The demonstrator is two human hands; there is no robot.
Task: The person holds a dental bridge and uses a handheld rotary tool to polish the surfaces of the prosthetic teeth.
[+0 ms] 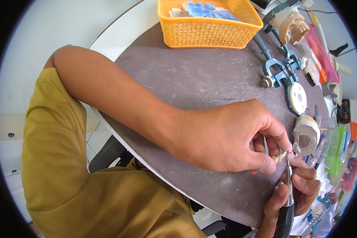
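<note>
My left hand (230, 137) reaches across from the left, thumb and fingers pinched on a small row of ivory-coloured denture teeth (279, 157). My right hand (301, 188), at the lower right, is wrapped round a dental handpiece (289, 190) with a metal front and a black grip. The handpiece points up, and its tip is at the teeth, touching or very close. Part of the pink base of the denture may lie behind my fingertips; I cannot make it out. Just beyond my fingertips stands a whitish plaster cast (306, 135).
A yellow perforated basket (210, 33) with blue impression material stands at the far edge. To its right lies a teal dental articulator (283, 67) with a white disc and a plaster model (293, 28). Tools, a green object (336, 150) and clutter line the right side of the brown round table (178, 79).
</note>
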